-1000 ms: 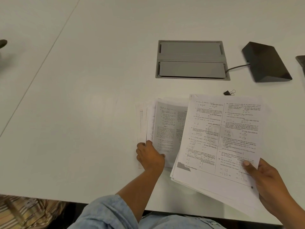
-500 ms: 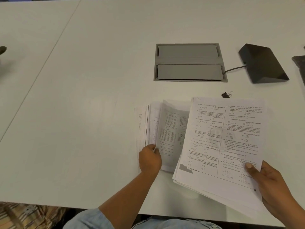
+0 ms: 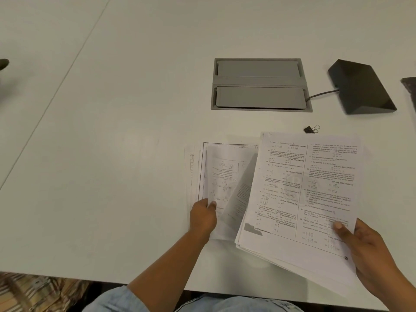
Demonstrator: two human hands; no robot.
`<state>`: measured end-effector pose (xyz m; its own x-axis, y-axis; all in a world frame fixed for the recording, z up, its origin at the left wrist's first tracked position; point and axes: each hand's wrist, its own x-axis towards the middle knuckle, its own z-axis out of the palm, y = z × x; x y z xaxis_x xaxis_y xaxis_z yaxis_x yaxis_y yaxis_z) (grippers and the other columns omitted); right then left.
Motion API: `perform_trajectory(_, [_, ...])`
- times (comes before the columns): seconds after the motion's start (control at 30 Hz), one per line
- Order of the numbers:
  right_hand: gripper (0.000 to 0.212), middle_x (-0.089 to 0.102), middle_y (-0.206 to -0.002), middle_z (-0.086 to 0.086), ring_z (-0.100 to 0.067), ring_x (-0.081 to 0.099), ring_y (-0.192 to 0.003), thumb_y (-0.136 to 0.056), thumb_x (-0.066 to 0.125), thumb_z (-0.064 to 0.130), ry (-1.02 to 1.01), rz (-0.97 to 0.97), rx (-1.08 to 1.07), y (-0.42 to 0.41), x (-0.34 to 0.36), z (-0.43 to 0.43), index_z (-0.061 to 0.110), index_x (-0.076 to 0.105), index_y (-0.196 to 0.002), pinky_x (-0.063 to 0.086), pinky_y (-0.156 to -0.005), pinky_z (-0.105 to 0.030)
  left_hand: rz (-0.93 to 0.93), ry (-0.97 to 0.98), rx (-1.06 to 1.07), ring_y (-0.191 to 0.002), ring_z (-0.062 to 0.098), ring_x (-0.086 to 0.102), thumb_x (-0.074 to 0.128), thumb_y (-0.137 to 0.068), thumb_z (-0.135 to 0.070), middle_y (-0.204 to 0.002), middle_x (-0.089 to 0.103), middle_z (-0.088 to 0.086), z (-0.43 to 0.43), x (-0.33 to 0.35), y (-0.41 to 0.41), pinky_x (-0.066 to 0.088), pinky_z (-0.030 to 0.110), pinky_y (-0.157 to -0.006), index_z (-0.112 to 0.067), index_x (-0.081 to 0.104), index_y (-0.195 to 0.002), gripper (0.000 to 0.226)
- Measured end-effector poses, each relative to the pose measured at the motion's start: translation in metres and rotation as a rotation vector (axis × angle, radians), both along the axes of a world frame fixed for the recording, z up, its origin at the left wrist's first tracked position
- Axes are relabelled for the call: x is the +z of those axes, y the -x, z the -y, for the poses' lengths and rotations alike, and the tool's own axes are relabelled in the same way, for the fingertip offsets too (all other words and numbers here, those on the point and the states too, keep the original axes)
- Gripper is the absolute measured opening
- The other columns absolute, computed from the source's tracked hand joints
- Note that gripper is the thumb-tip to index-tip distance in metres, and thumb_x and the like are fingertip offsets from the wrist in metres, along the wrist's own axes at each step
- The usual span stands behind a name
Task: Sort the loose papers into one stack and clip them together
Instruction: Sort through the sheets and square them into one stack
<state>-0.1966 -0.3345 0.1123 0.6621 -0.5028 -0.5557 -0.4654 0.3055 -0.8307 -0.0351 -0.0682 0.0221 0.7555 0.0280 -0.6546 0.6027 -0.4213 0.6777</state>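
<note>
A thick stack of printed sheets [image 3: 315, 188] is held tilted above the white table by my right hand [image 3: 369, 251], thumb on top at its lower right corner. Beside it on the left, several loose papers [image 3: 222, 174] lie fanned on the table. My left hand [image 3: 203, 218] pinches the lower edge of one sheet there, and that sheet curls up towards the stack, blurred. A small black binder clip [image 3: 311, 129] lies on the table just beyond the stack's top edge, apart from both hands.
A grey recessed cable box [image 3: 260, 84] is set into the table behind the papers. To its right sits a black wedge-shaped device [image 3: 360, 86] with a cable. A dark object [image 3: 410, 86] shows at the right edge. The table's front edge runs below my arms.
My left hand has lifted the top loose sheet from the fanned pile and swung it right, uncovering a bordered page with diagrams. The right hand's stack has barely moved.
</note>
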Motion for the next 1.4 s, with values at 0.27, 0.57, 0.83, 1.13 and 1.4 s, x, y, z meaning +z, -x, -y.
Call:
perform_trajectory(0.27, [0.026, 0.078, -0.105, 0.005, -0.014, 0.076, -0.089, -0.098, 0.049, 0.006, -0.001, -0.009, 0.0, 0.001, -0.003, 0.003, 0.02, 0.067, -0.112, 0.061, -0.074, -0.029, 0.078, -0.076, 0.06, -0.099, 0.03, 0.07, 0.074, -0.086, -0.026, -0.11, 0.074, 0.008, -0.007, 0.003, -0.008, 0.06, 0.044, -0.087, -0.003, 0.069, -0.108, 0.032])
perform_trajectory(0.57, [0.026, 0.077, -0.107, 0.004, -0.016, 0.075, -0.093, -0.098, 0.05, 0.008, 0.0, -0.008, 0.032, -0.006, -0.009, 0.0, 0.022, 0.068, -0.11, 0.059, -0.079, -0.03, 0.236, -0.064, 0.094, -0.088, 0.027, 0.071, 0.064, -0.094, -0.024, -0.09, 0.072, -0.002, -0.054, 0.016, -0.02, 0.06, 0.038, -0.08, -0.014, 0.069, -0.098, 0.011])
perform_trajectory(0.83, [0.026, 0.076, -0.114, -0.001, -0.021, 0.074, -0.1, -0.095, 0.053, 0.012, 0.004, 0.01, 0.06, -0.02, -0.014, -0.005, 0.02, 0.068, -0.115, 0.059, -0.083, -0.036, 0.476, -0.14, 0.191, -0.088, 0.031, 0.068, 0.052, -0.101, -0.022, -0.096, 0.071, 0.013, -0.115, 0.05, -0.035, 0.056, 0.042, -0.077, -0.011, 0.057, -0.107, 0.013])
perform_trajectory(1.13, [0.047, 0.076, -0.113, -0.004, -0.023, 0.074, -0.099, -0.069, 0.074, 0.039, -0.001, 0.074, 0.087, -0.04, -0.005, -0.022, 0.023, 0.07, -0.112, 0.058, -0.085, -0.041, 0.472, 0.11, 0.264, -0.087, 0.025, 0.071, 0.052, -0.101, -0.03, -0.098, 0.075, 0.001, -0.128, 0.122, -0.033, 0.058, 0.04, -0.075, -0.021, 0.066, -0.096, 0.017])
perform_trajectory(1.4, [0.029, 0.075, -0.113, -0.007, -0.03, 0.073, -0.102, -0.095, 0.055, 0.018, 0.001, 0.101, 0.182, -0.063, 0.006, -0.044, 0.017, 0.065, -0.122, 0.057, -0.085, -0.049, 0.262, 0.395, 0.13, -0.077, 0.03, 0.076, 0.065, -0.091, -0.011, -0.089, 0.079, 0.012, -0.062, 0.139, -0.007, 0.063, 0.037, -0.064, -0.006, 0.063, -0.102, 0.012])
